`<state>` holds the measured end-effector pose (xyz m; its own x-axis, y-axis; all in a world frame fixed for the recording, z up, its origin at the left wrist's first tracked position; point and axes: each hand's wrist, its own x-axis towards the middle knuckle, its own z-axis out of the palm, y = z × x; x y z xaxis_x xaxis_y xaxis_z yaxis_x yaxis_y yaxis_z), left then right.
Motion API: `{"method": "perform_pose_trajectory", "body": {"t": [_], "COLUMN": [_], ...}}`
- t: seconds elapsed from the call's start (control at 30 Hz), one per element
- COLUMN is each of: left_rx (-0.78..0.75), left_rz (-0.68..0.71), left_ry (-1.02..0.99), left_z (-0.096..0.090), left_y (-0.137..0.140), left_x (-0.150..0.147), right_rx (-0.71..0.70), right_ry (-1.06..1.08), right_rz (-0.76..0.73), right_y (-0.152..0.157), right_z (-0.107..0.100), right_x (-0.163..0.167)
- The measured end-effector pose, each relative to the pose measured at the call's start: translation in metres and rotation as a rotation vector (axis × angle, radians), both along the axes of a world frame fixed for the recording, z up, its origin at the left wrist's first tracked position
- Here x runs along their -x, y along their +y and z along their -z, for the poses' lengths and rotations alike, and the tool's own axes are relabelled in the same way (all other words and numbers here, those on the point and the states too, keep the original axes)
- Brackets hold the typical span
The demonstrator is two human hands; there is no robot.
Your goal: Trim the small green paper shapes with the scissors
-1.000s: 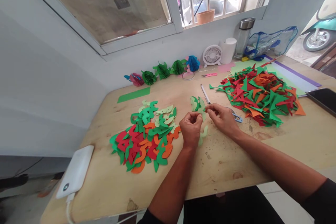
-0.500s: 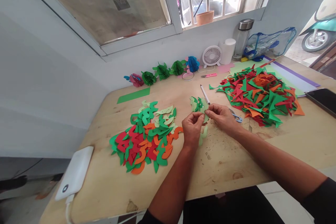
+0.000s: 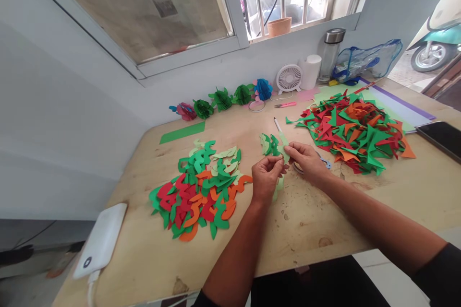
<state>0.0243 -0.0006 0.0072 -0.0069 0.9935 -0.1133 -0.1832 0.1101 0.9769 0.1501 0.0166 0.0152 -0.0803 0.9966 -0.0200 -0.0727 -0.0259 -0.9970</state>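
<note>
A light green paper piece point(image 3: 283, 143) is held upright between my two hands, over the middle of the table. My right hand point(image 3: 307, 162) pinches it from the right with thumb and fingers. On the other side my left hand point(image 3: 265, 178) has its fingertips pressed together at the paper's lower part. Just beyond my hands lie dark and pale green cut paper shapes point(image 3: 269, 144), and a pale green piece point(image 3: 278, 188) is on the table beneath them. Scissors point(image 3: 326, 162) with a blue-grey handle are partly hidden under my right hand. Behind the paper lies a white pen point(image 3: 276, 123).
Left is a heap of curved paper cutouts point(image 3: 198, 192); right, a heap of paper scraps point(image 3: 360, 129). A power bank point(image 3: 102, 240) and phone point(image 3: 441, 139) flank them. Along the wall stand paper ornaments point(image 3: 220, 99), a fan point(image 3: 288, 78) and a bottle point(image 3: 331, 55).
The light green paper has turned more upright, and its top now sticks up beyond my right fingers. My left fingers have shifted slightly at its lower part. The view has moved a little.
</note>
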Motion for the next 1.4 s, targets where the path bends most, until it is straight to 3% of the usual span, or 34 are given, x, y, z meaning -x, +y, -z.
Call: {"method": "perform_pose_trajectory", "body": {"t": [0.27, 0.5, 0.67, 0.83, 1.13, 1.4], "left_rx": [-0.003, -0.055, -0.034, -0.048, -0.049, -0.281], "left_rz": [0.049, 0.116, 0.061, -0.034, -0.029, -0.039], "left_ry": [0.018, 0.029, 0.004, -0.029, -0.007, 0.257], "left_z": [0.0029, -0.0001, -0.0018, 0.0012, 0.0026, -0.0024], "left_y": [0.0014, -0.0009, -0.0006, 0.0016, 0.0000, -0.0043], "left_x": [0.0019, 0.0027, 0.0026, 0.0040, 0.0035, 0.0048], "right_rx": [-0.035, 0.047, 0.005, -0.044, -0.070, -0.030], "right_ry": [-0.058, 0.045, 0.058, -0.059, -0.122, -0.087], "right_rz": [0.068, 0.058, 0.056, -0.013, -0.036, 0.016], "right_y": [0.0021, 0.0009, 0.0021, -0.0018, -0.0010, -0.0019], "right_z": [0.0020, 0.0002, -0.0006, -0.0054, 0.0011, -0.0022], "right_x": [-0.0043, -0.0029, -0.0026, -0.0013, -0.0026, -0.0016]}}
